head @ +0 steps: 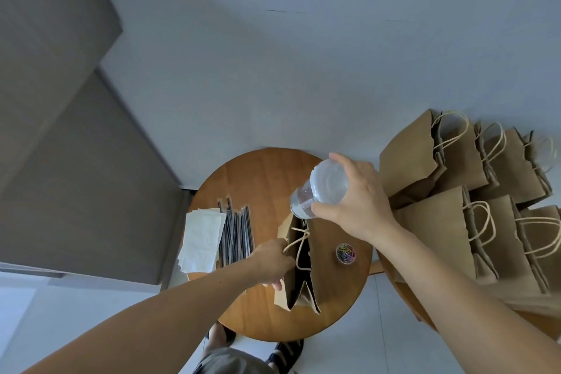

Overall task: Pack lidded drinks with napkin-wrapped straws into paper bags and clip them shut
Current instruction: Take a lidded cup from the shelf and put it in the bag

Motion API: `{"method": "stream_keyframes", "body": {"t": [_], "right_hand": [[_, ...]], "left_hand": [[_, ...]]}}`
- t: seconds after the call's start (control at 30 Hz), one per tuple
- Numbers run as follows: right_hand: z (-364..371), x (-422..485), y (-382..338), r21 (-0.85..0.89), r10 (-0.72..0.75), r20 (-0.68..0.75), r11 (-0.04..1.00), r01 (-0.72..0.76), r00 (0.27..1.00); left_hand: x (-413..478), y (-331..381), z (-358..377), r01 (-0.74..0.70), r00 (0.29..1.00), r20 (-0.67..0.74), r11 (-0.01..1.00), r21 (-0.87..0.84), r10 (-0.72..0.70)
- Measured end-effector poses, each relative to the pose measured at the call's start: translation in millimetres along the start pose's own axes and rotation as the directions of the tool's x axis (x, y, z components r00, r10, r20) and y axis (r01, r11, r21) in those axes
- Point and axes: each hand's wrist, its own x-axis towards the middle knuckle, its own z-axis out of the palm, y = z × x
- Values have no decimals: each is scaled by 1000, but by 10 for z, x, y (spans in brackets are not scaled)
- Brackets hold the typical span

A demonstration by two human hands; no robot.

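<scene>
1. Now, on the round tabletop (249,179), the open paper bag (324,252) stands near the middle, its left wall gripped by the left hand (273,261).
2. The right hand (361,200) clasps the lidded cup (321,191), tilted above the bag's far end; level it, then lower it straight.
3. The bag's inside is dark; the cup's contents are unclear.

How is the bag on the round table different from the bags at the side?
The open bag stands alone on the round table; the side bags crowd together, overlapping. The left hand holds the open bag's mouth wide; no hand touches the side bags. The right hand holds a lidded cup above the open bag only. Both are brown paper with cord handles.
</scene>
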Motion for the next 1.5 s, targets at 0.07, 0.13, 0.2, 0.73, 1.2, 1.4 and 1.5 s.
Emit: {"method": "stream_keyframes", "body": {"t": [0.07,0.13,0.2,0.73,1.2,1.4,1.5], "right_hand": [[61,13,-36,-12,-2,9,1000,2,1000],[128,3,-24,-27,11,40,1000,-10,999],[199,-52,25,-14,55,85,998,-54,995],[60,-263,133,-469,-409,537,582,664,738],[270,36,-66,253,188,52,948,-195,981],[362,-105,59,175,240,171,947,-269,956],[216,-141,79,13,176,191,983,-182,966]], "left_hand": [[-14,0,6,16,1000,9,999,-34,-15],[-30,-4,-16,27,1000,9,997,-78,-27],[-36,-32,-56,40,999,15,991,-130,-38],[70,-101,-98,114,992,-32,972,-204,-123],[-14,-197,-76,109,994,24,958,-265,-107],[57,-398,-152,240,970,43,931,-275,-238],[71,-463,-160,272,960,26,904,-328,-279]]}}
